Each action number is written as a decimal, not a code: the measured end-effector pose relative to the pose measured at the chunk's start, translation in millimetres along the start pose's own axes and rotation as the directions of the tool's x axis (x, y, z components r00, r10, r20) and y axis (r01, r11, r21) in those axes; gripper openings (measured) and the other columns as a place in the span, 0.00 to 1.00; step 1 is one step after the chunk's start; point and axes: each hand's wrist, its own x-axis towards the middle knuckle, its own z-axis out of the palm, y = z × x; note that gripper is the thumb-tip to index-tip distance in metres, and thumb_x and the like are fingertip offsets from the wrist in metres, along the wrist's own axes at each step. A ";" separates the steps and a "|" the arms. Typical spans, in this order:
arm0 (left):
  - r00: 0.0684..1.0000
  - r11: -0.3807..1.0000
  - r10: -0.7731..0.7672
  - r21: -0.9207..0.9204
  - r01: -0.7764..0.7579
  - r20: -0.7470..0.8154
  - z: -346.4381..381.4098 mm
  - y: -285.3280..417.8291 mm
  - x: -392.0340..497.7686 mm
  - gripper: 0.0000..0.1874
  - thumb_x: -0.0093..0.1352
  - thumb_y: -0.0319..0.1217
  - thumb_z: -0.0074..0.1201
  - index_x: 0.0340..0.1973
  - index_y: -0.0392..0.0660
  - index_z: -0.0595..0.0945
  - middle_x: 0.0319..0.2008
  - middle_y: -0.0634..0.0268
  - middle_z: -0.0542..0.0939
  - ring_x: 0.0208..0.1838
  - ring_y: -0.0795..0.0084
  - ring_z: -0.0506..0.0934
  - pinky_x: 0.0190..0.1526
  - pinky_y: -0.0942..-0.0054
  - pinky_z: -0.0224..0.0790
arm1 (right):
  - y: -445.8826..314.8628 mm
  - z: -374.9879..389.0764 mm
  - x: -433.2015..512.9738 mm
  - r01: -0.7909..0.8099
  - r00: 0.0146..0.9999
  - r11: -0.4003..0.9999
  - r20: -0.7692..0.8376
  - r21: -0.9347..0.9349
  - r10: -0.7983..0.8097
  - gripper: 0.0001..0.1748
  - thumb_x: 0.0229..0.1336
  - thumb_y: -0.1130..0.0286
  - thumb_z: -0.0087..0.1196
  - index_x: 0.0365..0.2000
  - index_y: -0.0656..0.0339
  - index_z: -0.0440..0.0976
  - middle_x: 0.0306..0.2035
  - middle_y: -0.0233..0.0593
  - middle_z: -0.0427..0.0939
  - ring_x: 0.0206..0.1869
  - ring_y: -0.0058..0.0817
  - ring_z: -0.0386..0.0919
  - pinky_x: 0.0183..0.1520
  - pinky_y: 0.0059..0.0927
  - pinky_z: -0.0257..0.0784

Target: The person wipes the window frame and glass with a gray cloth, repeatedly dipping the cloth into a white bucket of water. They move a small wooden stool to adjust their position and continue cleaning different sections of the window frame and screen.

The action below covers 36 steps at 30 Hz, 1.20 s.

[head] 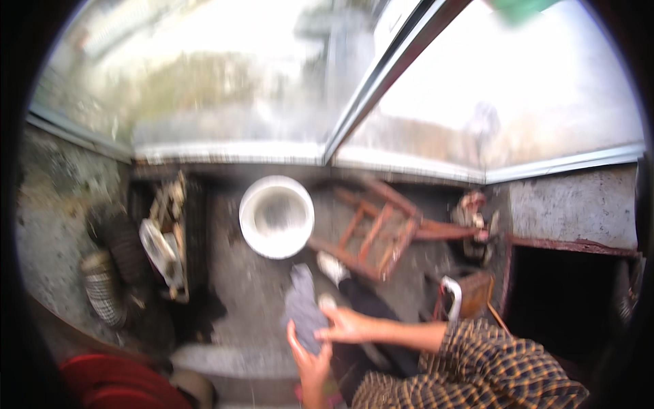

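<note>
A crumpled grey cloth [302,307] is held between both of my hands, over the floor and near my feet. My left hand [310,358] grips its lower end from below. From the right, my right hand [343,326] pinches the cloth's side with thumb and fingers. Beyond the cloth stands a white bucket [276,217] on the dark floor; its inside is pale, and blur hides what it holds. The picture is blurred by motion, so finger details are soft.
A reddish wooden frame [375,235], seemingly a stool on its side, lies right of the bucket. A crate of wood pieces [176,235] and a ribbed flexible duct [102,289] are at left. A red round object [115,383] sits lower left. Windows run along the far side.
</note>
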 end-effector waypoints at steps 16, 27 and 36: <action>0.972 0.992 -0.065 -0.091 0.088 0.225 -50.0 135.4 -66.3 0.47 0.55 0.17 0.60 0.68 0.43 0.55 0.48 0.57 0.69 0.49 0.68 0.75 0.45 0.71 0.73 | -18.3 37.1 -109.9 0.269 0.934 0.767 -0.353 0.583 -0.060 0.19 0.57 0.71 0.62 0.46 0.65 0.68 0.36 0.32 0.77 0.38 0.18 0.75 0.41 0.25 0.73; 0.952 0.938 0.072 -0.344 0.037 0.298 -1.3 159.5 -54.8 0.23 0.69 0.32 0.53 0.59 0.38 0.72 0.51 0.54 0.77 0.56 0.63 0.74 0.57 0.66 0.68 | -25.5 -35.9 -140.9 0.354 0.931 0.602 -0.211 0.715 -0.297 0.34 0.56 0.60 0.63 0.58 0.67 0.67 0.54 0.39 0.75 0.56 0.29 0.73 0.61 0.35 0.67; 0.905 0.907 0.181 -0.422 -0.002 0.386 4.3 257.7 -28.4 0.24 0.68 0.31 0.53 0.59 0.38 0.72 0.51 0.54 0.77 0.55 0.63 0.74 0.57 0.66 0.68 | -67.4 -66.1 -197.3 0.433 0.797 0.891 -0.403 -0.140 -0.451 0.16 0.57 0.61 0.61 0.39 0.62 0.77 0.30 0.37 0.80 0.35 0.25 0.77 0.39 0.30 0.73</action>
